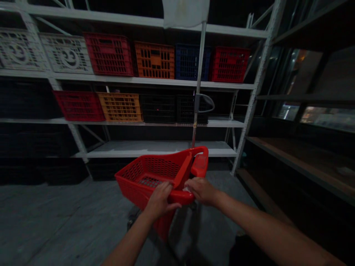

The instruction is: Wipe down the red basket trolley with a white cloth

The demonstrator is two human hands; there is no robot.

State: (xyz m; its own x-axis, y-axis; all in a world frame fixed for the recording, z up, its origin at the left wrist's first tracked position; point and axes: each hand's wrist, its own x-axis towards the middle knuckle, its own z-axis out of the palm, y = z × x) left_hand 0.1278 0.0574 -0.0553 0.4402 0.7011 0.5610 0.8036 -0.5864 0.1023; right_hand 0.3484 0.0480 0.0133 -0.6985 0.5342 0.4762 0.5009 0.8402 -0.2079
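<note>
A red plastic shopping cart (133,186) with perforated basket walls stands on the floor in front of me, turned at an angle. My left hand (160,199) grips its near rim, fingers over the top edge and thumb stretched along the outer side. At the near right corner my right hand (203,190) is closed on the rim. A small white patch (186,189) shows by its fingertips; whether it is a cloth, paper or a label I cannot tell. Beside that hand is a red child-seat-like flap (199,164). A metal pole (200,66) rises from the cart's far side.
A white metal shelf rack (155,152) stands behind the cart, holding red (230,64), orange (155,59), blue, white and black crates. The pole bears a grey loop (204,103) and a pale sign (185,13). Dark shelving (302,159) lines the right side.
</note>
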